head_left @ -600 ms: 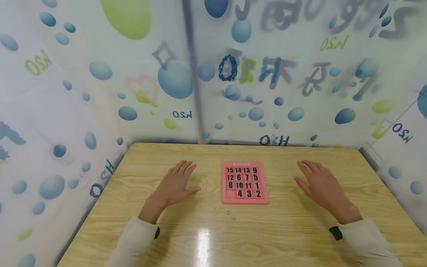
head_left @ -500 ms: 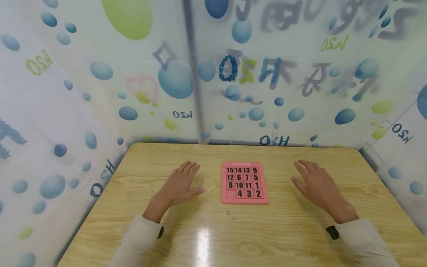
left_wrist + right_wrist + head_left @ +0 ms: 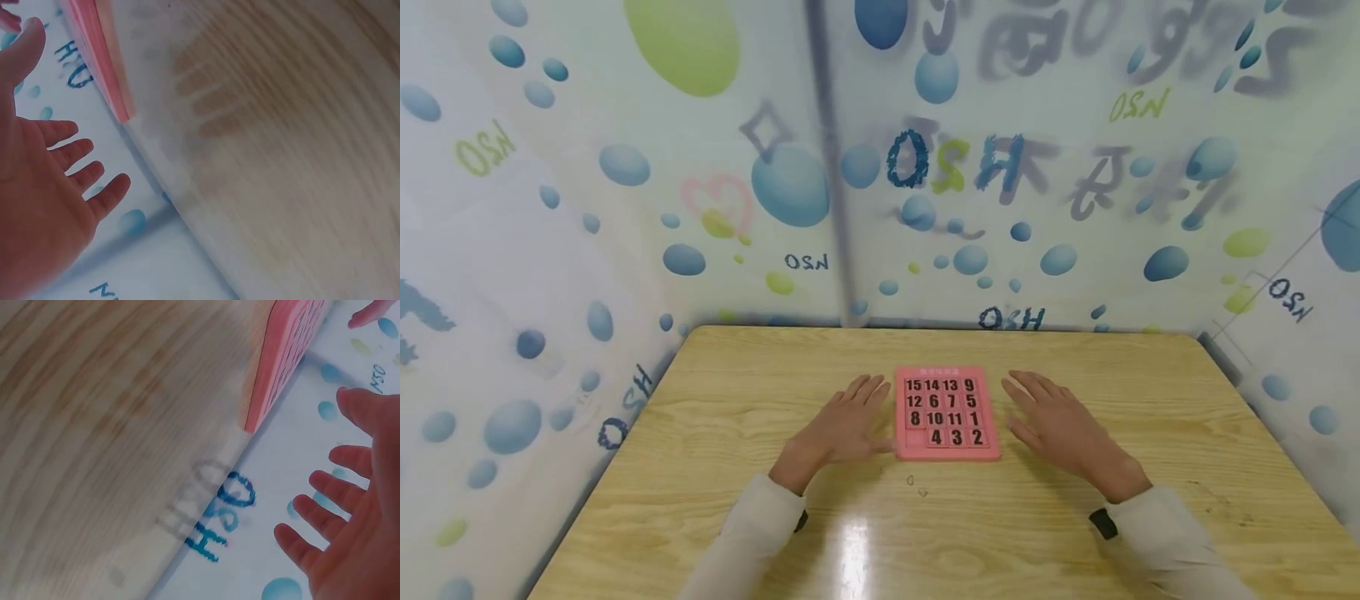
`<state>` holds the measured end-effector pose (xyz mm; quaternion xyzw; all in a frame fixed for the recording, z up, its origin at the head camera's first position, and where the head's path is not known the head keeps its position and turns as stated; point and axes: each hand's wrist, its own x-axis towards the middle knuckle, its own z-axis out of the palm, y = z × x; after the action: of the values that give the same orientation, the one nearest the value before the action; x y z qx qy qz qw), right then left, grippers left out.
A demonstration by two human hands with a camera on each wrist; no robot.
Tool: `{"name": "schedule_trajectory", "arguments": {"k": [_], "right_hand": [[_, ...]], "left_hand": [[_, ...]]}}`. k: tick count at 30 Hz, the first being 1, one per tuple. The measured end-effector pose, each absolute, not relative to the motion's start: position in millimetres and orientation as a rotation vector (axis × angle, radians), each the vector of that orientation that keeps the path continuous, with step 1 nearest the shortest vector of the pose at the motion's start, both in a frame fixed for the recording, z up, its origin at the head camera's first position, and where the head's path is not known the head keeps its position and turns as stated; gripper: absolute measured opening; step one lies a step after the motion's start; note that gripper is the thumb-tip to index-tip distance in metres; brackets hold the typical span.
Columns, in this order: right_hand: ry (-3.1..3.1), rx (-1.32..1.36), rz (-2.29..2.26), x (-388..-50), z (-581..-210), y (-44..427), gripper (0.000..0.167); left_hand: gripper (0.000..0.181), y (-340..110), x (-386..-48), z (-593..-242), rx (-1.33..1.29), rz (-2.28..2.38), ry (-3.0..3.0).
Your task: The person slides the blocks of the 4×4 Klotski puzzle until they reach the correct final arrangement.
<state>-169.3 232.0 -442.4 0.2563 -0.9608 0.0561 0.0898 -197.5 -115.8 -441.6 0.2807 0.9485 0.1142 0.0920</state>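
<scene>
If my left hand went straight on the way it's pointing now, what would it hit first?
Probably the pink number puzzle: your left hand points forward and inward, its index fingertip close to the puzzle's far left corner. Height is hard to judge, so it might pass over or just beyond.

A glossy, light wood-grained tabletop [image 3: 737,375], rounded at its far corners, is spread on all sides of the pink fifteen-tile sliding number puzzle [image 3: 916,437], which is laid flat directly on it. Just beyond the puzzle's near edge, two small ring-shaped marks [image 3: 922,492] are shown on the surface. Farther out, toward the puzzle's near left, a bright white glare [image 3: 853,546] is reflected.
</scene>
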Motion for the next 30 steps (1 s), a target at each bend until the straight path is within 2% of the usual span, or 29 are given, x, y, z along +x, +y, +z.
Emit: {"name": "schedule_trajectory", "arguments": {"k": [4,15,30], "right_hand": [[-2.881,0.812,0.165,-170,-444,212,0.059],[-2.930,1.021,0.205,-169,-444,165,0.055],[-2.926,1.137,0.124,-174,-452,132,0.046]], "left_hand": [[0.100,-107,-199,-447,0.827,0.321,2.778],[0.102,-94,-202,-450,0.839,0.231,2.717],[0.101,-89,-203,-450,0.786,0.177,2.690]]}}
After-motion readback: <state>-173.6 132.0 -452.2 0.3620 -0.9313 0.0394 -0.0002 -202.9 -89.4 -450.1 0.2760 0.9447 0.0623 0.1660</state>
